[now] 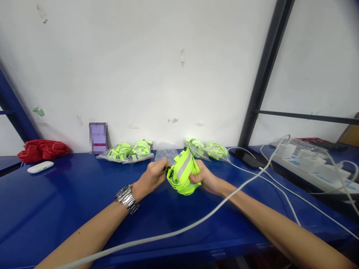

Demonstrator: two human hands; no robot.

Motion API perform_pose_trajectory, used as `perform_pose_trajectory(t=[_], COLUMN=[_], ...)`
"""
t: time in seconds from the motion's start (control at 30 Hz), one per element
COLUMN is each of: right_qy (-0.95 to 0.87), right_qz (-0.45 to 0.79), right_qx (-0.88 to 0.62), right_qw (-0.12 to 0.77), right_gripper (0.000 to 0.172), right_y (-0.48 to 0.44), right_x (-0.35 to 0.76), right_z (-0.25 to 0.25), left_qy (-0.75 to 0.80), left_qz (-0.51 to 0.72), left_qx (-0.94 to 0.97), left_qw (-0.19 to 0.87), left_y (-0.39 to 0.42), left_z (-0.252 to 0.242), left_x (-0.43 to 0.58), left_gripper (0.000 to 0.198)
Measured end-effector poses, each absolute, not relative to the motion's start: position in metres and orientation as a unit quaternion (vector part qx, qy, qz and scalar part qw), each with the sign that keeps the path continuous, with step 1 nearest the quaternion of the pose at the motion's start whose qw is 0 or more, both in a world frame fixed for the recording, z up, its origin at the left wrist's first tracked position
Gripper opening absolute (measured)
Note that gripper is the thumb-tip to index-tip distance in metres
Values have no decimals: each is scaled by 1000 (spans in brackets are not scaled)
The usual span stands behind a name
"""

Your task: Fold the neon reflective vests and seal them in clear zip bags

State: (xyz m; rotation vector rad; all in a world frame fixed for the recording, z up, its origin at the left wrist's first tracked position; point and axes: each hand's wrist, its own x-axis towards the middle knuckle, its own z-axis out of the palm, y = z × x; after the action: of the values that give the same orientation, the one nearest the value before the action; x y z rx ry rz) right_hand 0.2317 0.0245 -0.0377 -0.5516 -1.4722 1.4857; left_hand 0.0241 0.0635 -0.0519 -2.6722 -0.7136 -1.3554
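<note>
A bundled neon-yellow reflective vest (182,173) with a grey stripe is held above the blue table (84,209). My right hand (206,177) is closed round its right side, thumb across the front. On its left side my left hand (154,172) is closed on a small black part, perhaps a strap or clip, mostly hidden by the fingers. Just behind the bundle lies a clear plastic bag (165,151), partly hidden. Bagged yellow vests lie along the wall: two at the left (120,151) and two at the right (215,149).
A white cable (179,231) crosses in front of my right forearm. A power strip with white chargers (311,160) and a dark phone (248,158) are at right. A red plastic bag (43,149), white case (40,167) and upright phone-like screen (98,137) stand left.
</note>
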Motion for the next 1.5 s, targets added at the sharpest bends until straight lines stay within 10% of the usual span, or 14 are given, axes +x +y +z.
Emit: perform_pose_trajectory(t=[0.63, 0.87, 1.5], right_qy=[-567, -665, -784], right_qz=[523, 358, 212], right_qx=[-262, -397, -426], right_qw=[579, 522, 400], right_gripper=[40, 28, 27], right_y=[36, 47, 35], right_x=[225, 233, 231], right_z=[-43, -43, -42], left_qy=[-378, -302, -325], left_qz=[-432, -385, -459], left_qx=[-818, -644, -640], left_qw=[-24, -588, -523], left_y=[62, 48, 35], left_z=[-31, -27, -39], left_x=[29, 43, 65], left_gripper=[27, 55, 41])
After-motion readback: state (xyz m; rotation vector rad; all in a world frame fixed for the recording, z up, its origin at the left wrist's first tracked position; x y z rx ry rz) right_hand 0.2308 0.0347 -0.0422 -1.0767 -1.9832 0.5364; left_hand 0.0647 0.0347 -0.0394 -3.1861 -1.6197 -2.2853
